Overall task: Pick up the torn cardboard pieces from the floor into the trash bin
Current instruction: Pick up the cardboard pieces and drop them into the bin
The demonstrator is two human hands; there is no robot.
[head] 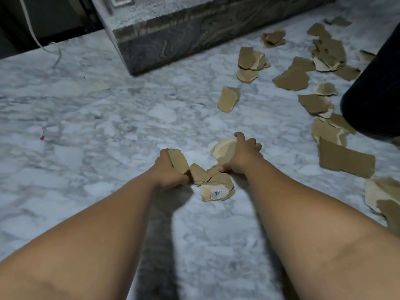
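left grip (170,172) clutches a torn brown cardboard piece (179,162), right grip (242,158) a pale cardboard scrap (223,150); white barcode sticker (216,193) just beside them, unreadable.

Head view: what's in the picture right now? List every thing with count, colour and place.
scattered cardboard pieces: many, brown, some pale-faced, floor at right
labelled piece: one, pale with a sticker, centre, between the hands
brown piece: one, brown, centre
pale piece: one, cream, centre
floor: one, white-grey marble
stone block: one, grey, top centre
cable: one, white, top left
pink scrap: one, pink, floor at left
dark round object: one, black, right edge; possibly the bin
left hand: grips the brown piece
right hand: curled over the pale piece
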